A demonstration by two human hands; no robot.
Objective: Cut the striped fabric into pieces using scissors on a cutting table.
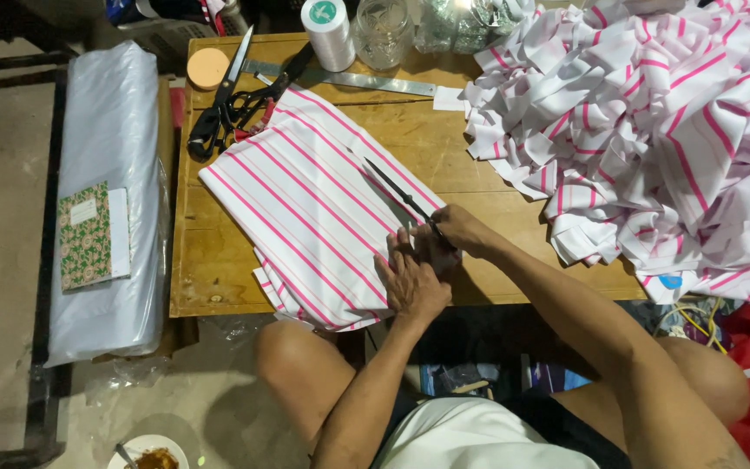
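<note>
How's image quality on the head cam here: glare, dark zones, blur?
Head view: blown-out glare on the clear plastic wrap at top centre; floor and top-left corner fall dim; under the wooden table it is nearly black. Left hand, right hand and striped fabric are evenly lit and sharp, no motion blur. Table edges bow slightly, wide-angle.

A single head-worn camera is looking steeply down from above the seated person, facing forward over their knees onto the wooden table (219, 287). It is sitting close enough that the forearms are filling the lower frame, while the floor is showing at left and the table's far edge is reaching the top.
</note>
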